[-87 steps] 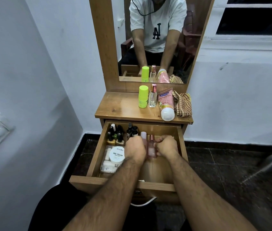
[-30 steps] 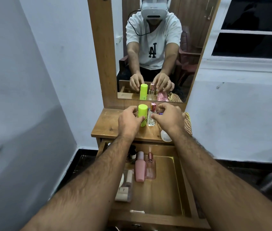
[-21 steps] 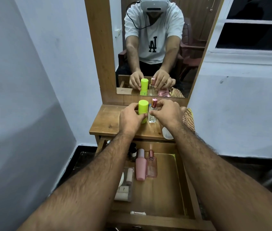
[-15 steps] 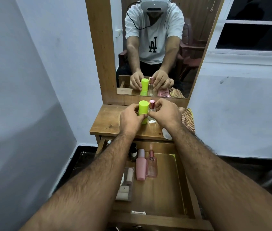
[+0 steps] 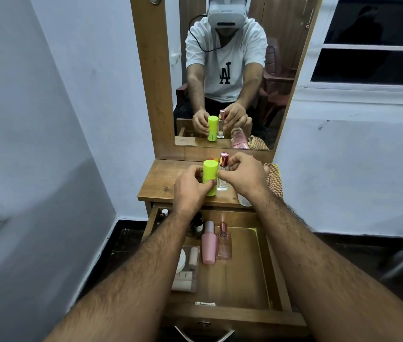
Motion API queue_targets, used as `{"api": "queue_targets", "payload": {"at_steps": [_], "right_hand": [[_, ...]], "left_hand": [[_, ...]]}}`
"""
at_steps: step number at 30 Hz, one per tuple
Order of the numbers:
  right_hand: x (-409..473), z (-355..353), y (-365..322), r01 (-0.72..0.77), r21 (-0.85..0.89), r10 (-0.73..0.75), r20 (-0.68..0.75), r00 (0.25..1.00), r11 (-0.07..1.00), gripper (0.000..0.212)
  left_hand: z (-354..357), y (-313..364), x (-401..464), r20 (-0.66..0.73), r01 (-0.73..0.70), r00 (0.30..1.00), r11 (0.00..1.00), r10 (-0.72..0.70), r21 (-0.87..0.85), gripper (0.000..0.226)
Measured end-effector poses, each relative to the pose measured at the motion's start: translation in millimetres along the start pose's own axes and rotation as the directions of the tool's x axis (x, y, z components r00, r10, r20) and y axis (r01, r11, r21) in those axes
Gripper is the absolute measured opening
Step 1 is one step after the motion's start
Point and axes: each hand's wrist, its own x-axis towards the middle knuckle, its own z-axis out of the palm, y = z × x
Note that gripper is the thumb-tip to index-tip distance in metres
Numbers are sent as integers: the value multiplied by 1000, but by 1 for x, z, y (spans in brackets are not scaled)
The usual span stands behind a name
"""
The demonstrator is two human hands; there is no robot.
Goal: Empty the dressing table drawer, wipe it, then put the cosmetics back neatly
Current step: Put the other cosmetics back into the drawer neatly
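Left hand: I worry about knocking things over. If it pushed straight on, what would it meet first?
The left hand already grips the green bottle; beyond it, probably the mirror, though depth is unclear.

Dim, even indoor light, soft shadows, faint sheen on the drawer floor [image 5: 235, 280], wide-angle bending at edges.

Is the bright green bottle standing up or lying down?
Standing up. The green bottle stands on the dressing table top, flat cap uppermost, with the left hand gripping its side.
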Motion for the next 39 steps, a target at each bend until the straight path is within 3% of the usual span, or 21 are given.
{"api": "queue_targets", "payload": {"at_steps": [9, 19, 24, 33, 39], "right_hand": [[-56, -15, 2, -21, 113, 18, 32, 999, 993, 20], [-118, 1, 28, -196, 54, 186, 160, 969, 979, 19], [-134, 14, 51, -301, 26, 288, 220, 932, 953, 20], [-121, 26, 77, -328, -55, 332, 106, 937, 943, 18], [-107, 38, 82, -321, 7, 320, 83, 944, 947, 23]], "left_hand": [[-19, -3, -55, 102, 24, 995, 983, -5, -184, 28], [-18, -27, -114, 238, 163, 961, 984, -141, -72, 29], [-10, -35, -125, 261, 168, 950, 985, -170, 30, 33], [-1, -31, -114, 228, 215, 951, 977, -208, -4, 32], [2, -33, -114, 229, 231, 950, 971, -211, -65, 34]]}}
